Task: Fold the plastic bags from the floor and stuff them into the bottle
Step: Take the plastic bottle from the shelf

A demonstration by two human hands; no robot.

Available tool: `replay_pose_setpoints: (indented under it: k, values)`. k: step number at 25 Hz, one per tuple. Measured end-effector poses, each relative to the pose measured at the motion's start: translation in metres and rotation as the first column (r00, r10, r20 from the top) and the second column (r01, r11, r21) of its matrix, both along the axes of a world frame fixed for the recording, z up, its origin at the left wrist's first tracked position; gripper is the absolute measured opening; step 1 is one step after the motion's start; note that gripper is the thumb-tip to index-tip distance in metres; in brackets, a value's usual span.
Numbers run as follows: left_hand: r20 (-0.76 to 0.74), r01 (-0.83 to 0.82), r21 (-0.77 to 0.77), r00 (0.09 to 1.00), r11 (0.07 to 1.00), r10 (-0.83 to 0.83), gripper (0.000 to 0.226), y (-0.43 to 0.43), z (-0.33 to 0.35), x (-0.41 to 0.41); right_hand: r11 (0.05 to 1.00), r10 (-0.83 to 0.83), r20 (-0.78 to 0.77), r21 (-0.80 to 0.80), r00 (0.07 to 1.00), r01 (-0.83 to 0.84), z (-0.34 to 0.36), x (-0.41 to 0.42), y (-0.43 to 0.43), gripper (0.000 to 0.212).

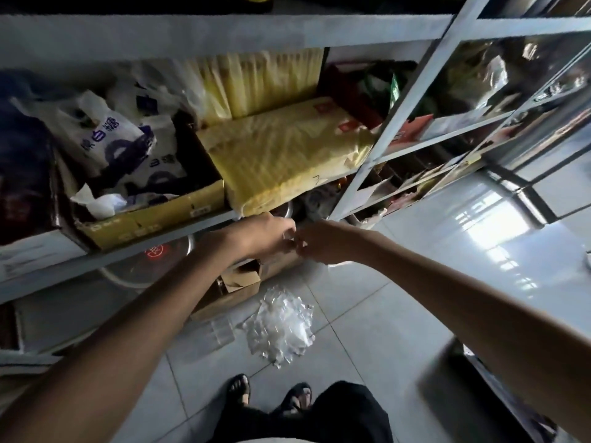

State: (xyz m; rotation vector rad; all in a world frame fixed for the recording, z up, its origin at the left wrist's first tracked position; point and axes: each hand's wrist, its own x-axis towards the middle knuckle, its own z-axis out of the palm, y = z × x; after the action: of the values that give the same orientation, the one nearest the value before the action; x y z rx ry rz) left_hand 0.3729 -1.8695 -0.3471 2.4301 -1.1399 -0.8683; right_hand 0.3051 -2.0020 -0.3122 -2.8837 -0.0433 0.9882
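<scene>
My left hand (262,238) and my right hand (323,243) meet in front of the shelf edge, fingertips together, pinching a small piece of clear plastic bag (295,246) between them. Most of that piece is hidden by the fingers. On the floor tiles below lies a crumpled heap of clear plastic bags (281,327). A clear plastic bottle (219,330) lies on the floor just left of the heap, faint against the tiles.
A grey metal shelf (144,247) stands in front, holding a cardboard box (153,215) with white bags and a yellow padded package (287,151). A small open carton (240,282) sits on the floor under the shelf. My feet in sandals (271,394) stand on tiles.
</scene>
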Motion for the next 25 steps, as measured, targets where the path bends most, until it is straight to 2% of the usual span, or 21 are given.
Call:
replay_pose_setpoints:
  k: [4,9,11,14,15,18,21,25]
  values:
    - [0.018,-0.093,-0.018,0.995,0.996,0.093,0.029,-0.017,-0.009,0.016,0.997,0.072,-0.049,-0.03,0.996,-0.073,-0.023,0.027,-0.028,0.028]
    - [0.019,-0.332,-0.087,0.942,0.939,0.334,0.016,-0.042,-0.025,0.01,0.964,0.258,0.002,0.07,0.966,-0.258,-0.046,0.053,-0.053,0.026]
    - [-0.002,-0.432,-0.054,0.901,0.9,0.433,0.019,-0.057,-0.033,-0.004,0.944,0.319,0.004,0.093,0.948,-0.318,-0.064,0.06,-0.077,0.024]
    - [0.128,-0.518,0.036,0.851,0.855,0.51,0.025,-0.08,-0.058,-0.023,0.903,0.428,-0.028,0.042,0.903,-0.427,-0.097,0.067,-0.116,0.024]
    - [0.123,-0.544,0.06,0.836,0.837,0.535,0.026,-0.084,-0.069,-0.028,0.895,0.447,-0.041,0.033,0.894,-0.446,-0.111,0.067,-0.125,0.025]
    - [0.067,-0.567,0.151,0.823,0.81,0.564,0.028,-0.09,-0.116,-0.041,0.897,0.44,-0.011,0.046,0.898,-0.439,-0.157,0.067,-0.146,0.027]
    - [-0.034,-0.547,0.156,0.829,0.822,0.558,0.027,-0.093,-0.185,-0.047,0.928,0.367,-0.004,0.078,0.93,-0.366,-0.212,0.063,-0.163,0.028]
    - [-0.074,-0.532,0.13,0.836,0.837,0.543,0.018,-0.092,-0.326,-0.049,0.949,0.31,-0.005,0.063,0.951,-0.309,-0.346,0.059,-0.167,0.024]
